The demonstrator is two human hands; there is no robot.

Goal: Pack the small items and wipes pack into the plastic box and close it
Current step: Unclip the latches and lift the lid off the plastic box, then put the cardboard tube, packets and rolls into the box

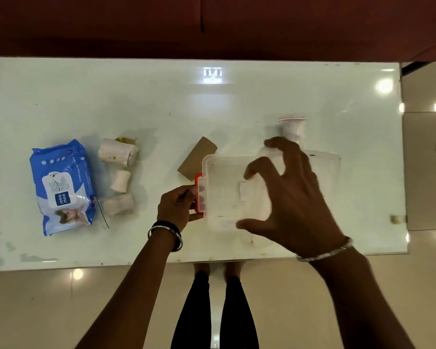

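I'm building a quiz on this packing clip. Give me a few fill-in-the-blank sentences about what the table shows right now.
1. The left hand is at the box's ____ latch.
2. The wipes pack, blue and white, lies at the table's ____ end as the person sees it.
3. The right hand is spread over the clear plastic ____.
4. The brown cardboard tube lies just ____ the box, on the far side.

Missing words: orange; left; box; beyond
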